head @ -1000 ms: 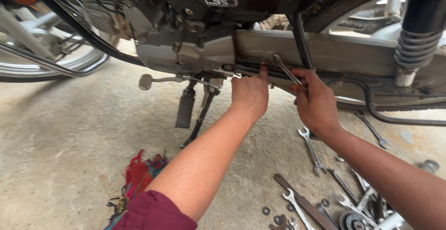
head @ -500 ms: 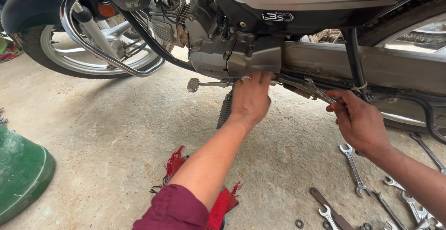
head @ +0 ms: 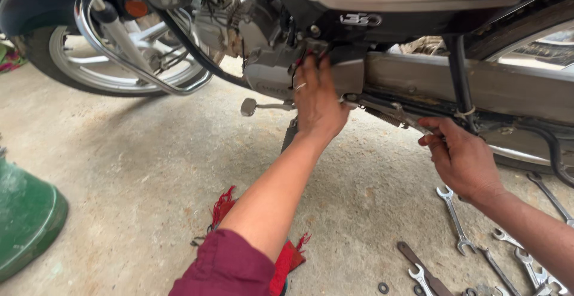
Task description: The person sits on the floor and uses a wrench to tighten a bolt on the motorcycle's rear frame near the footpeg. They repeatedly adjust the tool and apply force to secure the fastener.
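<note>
Low under the motorcycle engine [head: 269, 51], the left hand [head: 318, 101] presses spread fingers against the crankcase cover [head: 347, 75]. Just beside it, the right hand [head: 463, 158] pinches a spanner [head: 388, 112] reaching toward the footrest bar. Loose spanners [head: 455, 221] crowd the concrete floor [head: 137, 176] at right; bare floor lies at left.

Wrench on motorcycle underside

A long steel wrench [head: 391, 115] slants from 10 toward 4 o'clock under the grey engine casing [head: 350, 75].

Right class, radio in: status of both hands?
Left hand flat on engine casing. Right hand gripping spanner under motorcycle. Loose spanners on concrete.
</note>
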